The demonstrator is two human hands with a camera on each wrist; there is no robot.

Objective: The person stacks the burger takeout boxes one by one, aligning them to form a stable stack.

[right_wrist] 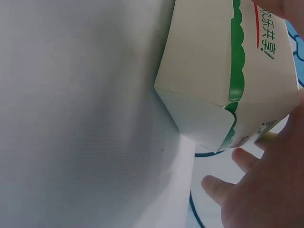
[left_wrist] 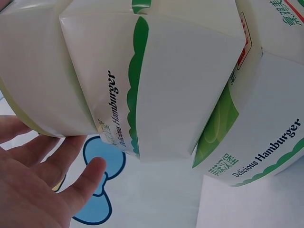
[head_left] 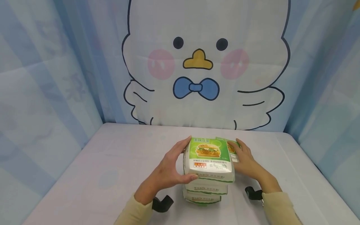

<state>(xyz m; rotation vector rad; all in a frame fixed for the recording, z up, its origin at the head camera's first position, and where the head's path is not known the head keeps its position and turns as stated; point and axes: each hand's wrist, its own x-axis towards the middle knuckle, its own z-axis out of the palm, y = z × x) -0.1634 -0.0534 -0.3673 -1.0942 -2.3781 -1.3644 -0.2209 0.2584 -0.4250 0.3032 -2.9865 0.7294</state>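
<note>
Three white hamburger boxes form a slightly uneven stack near the table's middle. The top box (head_left: 211, 172) has a green lid with a burger picture and juts out over the middle box (head_left: 206, 189) and the bottom box (head_left: 201, 198). My left hand (head_left: 166, 172) grips the top box from the left, thumb at its front and fingers toward its back corner. Right of the stack and behind it, a separate hamburger box (right_wrist: 204, 61) is partly hidden. My right hand (head_left: 250, 165) holds that box across its right side, thumb and fingers on opposite sides.
A white table (head_left: 126, 156) lies under the boxes. Behind it hangs a pale curtain (head_left: 197, 109) printed with a cartoon bird, and blue curtains (head_left: 47, 78) close in the sides. Black straps (head_left: 163, 204) sit at the wrists.
</note>
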